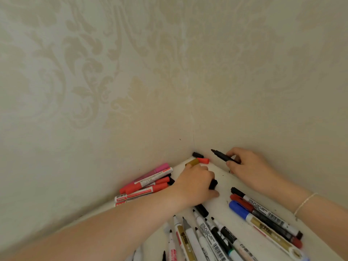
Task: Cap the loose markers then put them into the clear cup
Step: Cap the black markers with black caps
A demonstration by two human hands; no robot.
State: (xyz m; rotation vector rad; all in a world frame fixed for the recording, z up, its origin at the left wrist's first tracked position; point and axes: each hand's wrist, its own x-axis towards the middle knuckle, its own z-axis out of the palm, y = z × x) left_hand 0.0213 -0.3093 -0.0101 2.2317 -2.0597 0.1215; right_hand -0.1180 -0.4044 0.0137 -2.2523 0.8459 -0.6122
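Markers: loose ones lie scattered over the white bench (222,178) that runs into a wallpapered corner.
Right hand (248,166): its fingers pinch an uncapped black marker (223,156) by the barrel, tip pointing left toward the corner, held just above the bench.
Left hand (195,183): lies knuckles-up on the bench, fingers curled round a black cap (213,184) that pokes out on its right side.
Corner: a black cap piece (197,154), a red cap (203,160) and a gold cap (192,162) lie close together, just beyond the left hand.
Left pile: red and pink capped markers (146,182) heaped against the left wall.
Front row: uncapped markers (199,234) side by side, tips pointing away from the person.
Right group: capped black, red and blue markers (263,215) lie aslant near the right forearm.
Wrist: a thin bracelet (305,203) on the right arm.
Clear cup: I cannot see it from here.
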